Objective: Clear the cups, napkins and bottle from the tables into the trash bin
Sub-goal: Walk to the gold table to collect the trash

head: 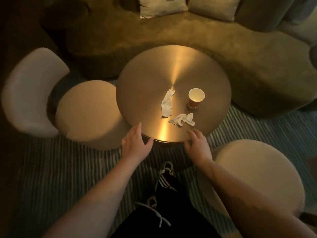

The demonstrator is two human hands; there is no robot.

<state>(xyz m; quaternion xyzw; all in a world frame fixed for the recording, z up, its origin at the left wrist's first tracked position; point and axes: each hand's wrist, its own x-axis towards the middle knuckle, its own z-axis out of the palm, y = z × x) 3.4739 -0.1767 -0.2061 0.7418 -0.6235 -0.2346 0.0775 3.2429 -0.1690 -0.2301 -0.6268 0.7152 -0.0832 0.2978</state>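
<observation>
Worktop: cup at 3 o'clock, two napkins near 6. Left hand, right hand: empty, spread. Step: reaching in; next, likely pinch nearest napkin.

Both hands, left and right, hover empty and spread at the round table's lower edge, near two napkins and a cup.

Both forearms bare, stretched forward. Left hand flat-ish, fingers loosely spread. Right hand curled, empty
</observation>
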